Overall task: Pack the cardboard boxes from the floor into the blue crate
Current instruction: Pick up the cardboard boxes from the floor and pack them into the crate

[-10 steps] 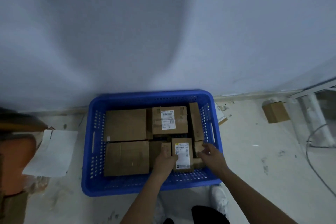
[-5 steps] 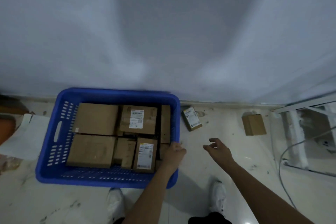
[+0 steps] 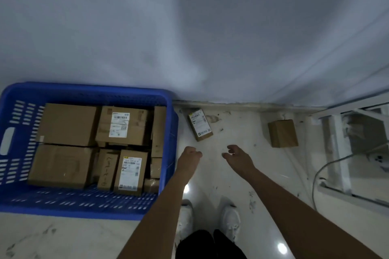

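Two cardboard boxes are being left on the pale floor (image 3: 242,174) outside the crate: a small labelled box (image 3: 200,124) is lying flat near the wall at about twelve o'clock from the hands, just beside the crate's right wall, and a plain box (image 3: 283,133) is sitting well apart at about two o'clock. The blue crate (image 3: 84,92) is being kept at nine o'clock, with several packed boxes (image 3: 67,124) lying tightly inside it, two of them showing white labels. Both bare arms are being held out over the floor between the crate and the plain box. The left hand (image 3: 189,156) is being held loosely curled and empty, short of the labelled box. The right hand (image 3: 237,156) is being held with fingers spread and bent, gripping nothing. White shoes (image 3: 230,221) are being seen at six o'clock, and a white metal frame (image 3: 336,153) with a cable at three o'clock.
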Demonstrator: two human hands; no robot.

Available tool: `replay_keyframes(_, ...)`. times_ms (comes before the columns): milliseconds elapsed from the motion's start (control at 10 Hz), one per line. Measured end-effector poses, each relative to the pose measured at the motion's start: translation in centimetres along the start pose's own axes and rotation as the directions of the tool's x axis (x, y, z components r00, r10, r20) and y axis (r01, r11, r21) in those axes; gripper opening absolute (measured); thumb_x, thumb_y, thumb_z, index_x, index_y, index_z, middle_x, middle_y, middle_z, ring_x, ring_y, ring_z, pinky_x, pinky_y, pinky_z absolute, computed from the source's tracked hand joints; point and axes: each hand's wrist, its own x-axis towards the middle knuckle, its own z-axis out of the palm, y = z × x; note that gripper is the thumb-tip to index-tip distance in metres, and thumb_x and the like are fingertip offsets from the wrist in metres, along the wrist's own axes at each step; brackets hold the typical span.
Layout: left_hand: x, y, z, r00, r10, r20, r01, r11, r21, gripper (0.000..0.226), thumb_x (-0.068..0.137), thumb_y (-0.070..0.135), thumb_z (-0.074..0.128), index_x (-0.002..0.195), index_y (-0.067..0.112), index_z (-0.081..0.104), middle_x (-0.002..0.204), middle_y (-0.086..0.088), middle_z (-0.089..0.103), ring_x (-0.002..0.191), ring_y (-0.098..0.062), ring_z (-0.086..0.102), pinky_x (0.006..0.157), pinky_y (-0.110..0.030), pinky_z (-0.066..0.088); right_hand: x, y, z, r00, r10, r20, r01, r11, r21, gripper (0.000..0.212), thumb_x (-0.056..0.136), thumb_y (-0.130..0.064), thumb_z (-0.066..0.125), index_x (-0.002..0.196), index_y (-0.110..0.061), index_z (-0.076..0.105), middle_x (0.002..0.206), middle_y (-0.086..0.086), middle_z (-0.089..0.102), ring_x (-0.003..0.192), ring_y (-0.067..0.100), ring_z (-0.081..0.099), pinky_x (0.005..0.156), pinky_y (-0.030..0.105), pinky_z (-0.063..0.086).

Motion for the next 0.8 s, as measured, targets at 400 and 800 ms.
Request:
replay_keyframes(400,23.7,-4.3,6.5,0.996,-0.05,-0.08,0.05,0.999,-0.005,0.03,0.096,0.012,0.043,0.123,0.0,0.05,0.111,-0.015,0.058,0.097,-0.029,0.058,0.063,-0.027,0.042,22.4,3.9,7.9,0.995,-0.103,-0.007,0.102,0.991,-0.088,0.067,0.097,-0.024,0.05,0.152,-0.009,0.017,0.155,0.013,0.029,0.141,0.029,0.032,0.111,0.031,0.028)
replay_keyframes(800,15.0,-8.1,9.4,0.988,-0.15,0.037,0.147,0.844,-0.515,0.029,0.09,0.006,0.049,0.115,0.008,0.064,0.115,-0.014,0.066,0.106,-0.03,0.063,0.086,-0.035,0.052,13.9,6.5,6.9,0.989,0.144,0.016,-0.137,0.897,0.42,0.057,0.073,-0.057,0.068,0.121,-0.029,0.057,0.121,0.015,0.056,0.102,0.029,0.062,0.076,0.035,0.057)
